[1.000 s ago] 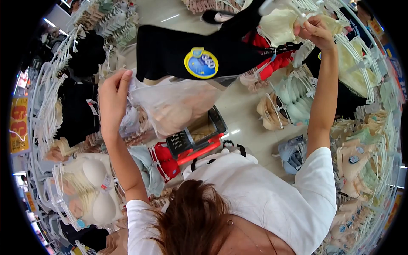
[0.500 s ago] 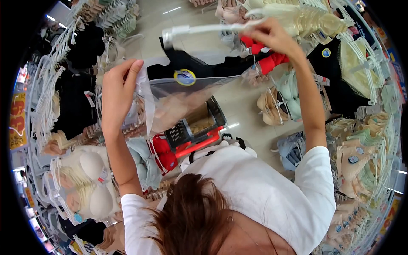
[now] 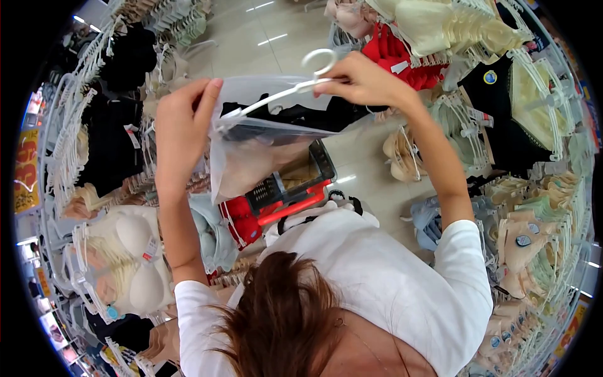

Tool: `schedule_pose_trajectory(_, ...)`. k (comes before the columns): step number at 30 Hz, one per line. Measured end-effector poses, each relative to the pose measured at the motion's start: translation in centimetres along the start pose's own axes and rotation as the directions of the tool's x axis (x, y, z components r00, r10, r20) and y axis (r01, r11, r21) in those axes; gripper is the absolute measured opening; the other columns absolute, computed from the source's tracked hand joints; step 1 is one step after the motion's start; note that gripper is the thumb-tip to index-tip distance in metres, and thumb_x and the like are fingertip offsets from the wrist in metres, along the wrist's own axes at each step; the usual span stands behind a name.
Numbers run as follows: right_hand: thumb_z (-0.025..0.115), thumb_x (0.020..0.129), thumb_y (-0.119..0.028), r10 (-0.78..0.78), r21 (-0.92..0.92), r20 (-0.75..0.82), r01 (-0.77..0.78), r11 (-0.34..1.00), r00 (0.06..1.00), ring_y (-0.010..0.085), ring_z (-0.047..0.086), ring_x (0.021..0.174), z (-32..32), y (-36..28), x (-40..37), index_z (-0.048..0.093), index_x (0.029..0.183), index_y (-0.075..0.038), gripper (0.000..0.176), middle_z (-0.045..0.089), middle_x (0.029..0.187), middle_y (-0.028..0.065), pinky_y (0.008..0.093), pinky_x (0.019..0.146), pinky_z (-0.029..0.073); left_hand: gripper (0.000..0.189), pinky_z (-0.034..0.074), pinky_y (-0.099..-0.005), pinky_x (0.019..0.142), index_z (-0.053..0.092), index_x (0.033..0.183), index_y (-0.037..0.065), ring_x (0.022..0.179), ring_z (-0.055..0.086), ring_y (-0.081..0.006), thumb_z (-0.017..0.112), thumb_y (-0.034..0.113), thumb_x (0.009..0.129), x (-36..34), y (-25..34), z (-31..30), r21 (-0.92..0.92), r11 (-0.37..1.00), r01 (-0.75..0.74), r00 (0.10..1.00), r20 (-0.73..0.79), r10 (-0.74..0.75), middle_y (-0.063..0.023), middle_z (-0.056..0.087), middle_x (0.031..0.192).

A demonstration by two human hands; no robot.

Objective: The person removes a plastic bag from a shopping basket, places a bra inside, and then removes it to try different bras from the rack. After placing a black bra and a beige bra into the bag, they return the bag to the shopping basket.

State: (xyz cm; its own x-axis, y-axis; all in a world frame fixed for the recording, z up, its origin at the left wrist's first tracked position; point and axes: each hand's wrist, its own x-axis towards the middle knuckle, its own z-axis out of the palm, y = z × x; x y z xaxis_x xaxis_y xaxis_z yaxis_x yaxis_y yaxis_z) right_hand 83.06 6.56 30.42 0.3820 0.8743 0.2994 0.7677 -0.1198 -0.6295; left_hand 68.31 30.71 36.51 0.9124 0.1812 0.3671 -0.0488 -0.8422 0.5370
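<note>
Right fingers (image 3: 344,66) on the white hanger (image 3: 273,100), beside its hook (image 3: 319,51).

Red number, apparently 39, displayed on yellow sign (image 3: 26,171), far left of basket (image 3: 261,196). Print on round sticker (image 3: 490,76) of black garment (image 3: 485,99), right of basket, and on white tag (image 3: 151,249), left of basket, too small to be read.

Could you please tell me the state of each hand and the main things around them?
Left hand: closed on the plastic bag
Right hand: closed on the white hanger
Plastic bag: mouth open
White hanger: held, hook bare
Black garment: bunched at the bag's mouth
Shopping basket: open-topped
</note>
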Motion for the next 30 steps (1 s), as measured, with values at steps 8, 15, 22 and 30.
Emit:
schedule_pose_trajectory(8, 0.055, 0.087, -0.028, -0.037, -0.250, -0.210, -0.017, 0.968, 0.977, 0.0275, 0.053, 0.050, 5.1, 0.4, -0.3, 0.065, 0.084, -0.008, 0.022, 0.057, 0.060, 0.0115, 0.0373, 0.047, 0.040, 0.026, 0.029, -0.0260, 0.046, 0.056, 0.081, -0.006, 0.051, 0.033, -0.0104, 0.058, 0.019, 0.089, -1.4, 0.1, -0.6, -0.003, 0.999, -0.047, 0.997, -0.059, 0.047, -0.0055, 0.043, 0.054)
schedule_pose_trajectory(15, 0.062, 0.081, -0.027, -0.019, -0.199, -0.156, -0.013, 0.980, 0.988, 0.0315, 0.060, 0.068, 6.7, 0.7, -2.1, 0.063, 0.087, -0.003, 0.025, 0.061, 0.081, 0.0155, 0.0382, 0.060, 0.048, 0.024, 0.028, -0.0243, 0.047, 0.058, 0.082, -0.005, 0.052, 0.033, -0.0081, 0.057, 0.018, 0.089, -1.8, 0.8, 0.0, -0.009, 1.000, -0.021, 1.000, -0.005, 0.020, -0.0036, 0.042, 0.056)
schedule_pose_trajectory(22, 0.069, 0.075, -0.015, 0.044, -0.104, -0.504, -0.111, 0.988, 0.863, 0.0224, 0.055, 0.103, 0.7, 0.3, -7.2, 0.053, 0.119, -0.003, 0.048, 0.060, 0.109, 0.0091, 0.0326, 0.090, 0.041, 0.025, 0.027, -0.0202, 0.050, 0.057, 0.083, -0.007, 0.059, 0.035, -0.0031, 0.059, 0.017, 0.089, -2.4, -2.1, -1.5, -0.248, 0.965, 0.087, 0.991, -0.073, -0.108, 0.0049, 0.044, 0.063)
schedule_pose_trajectory(30, 0.069, 0.077, -0.015, 0.648, 0.222, -0.068, -0.622, 0.751, 0.758, 0.0094, 0.057, 0.052, 3.7, 6.6, -7.9, 0.061, 0.099, 0.003, 0.029, 0.062, 0.067, 0.0066, 0.0235, 0.045, 0.045, 0.023, 0.031, -0.0228, 0.048, 0.053, 0.077, -0.005, 0.054, 0.037, -0.0052, 0.059, 0.016, 0.087, -0.6, -6.6, 2.2, -0.106, 0.968, 0.229, 0.950, 0.241, -0.198, 0.0000, 0.043, 0.059)
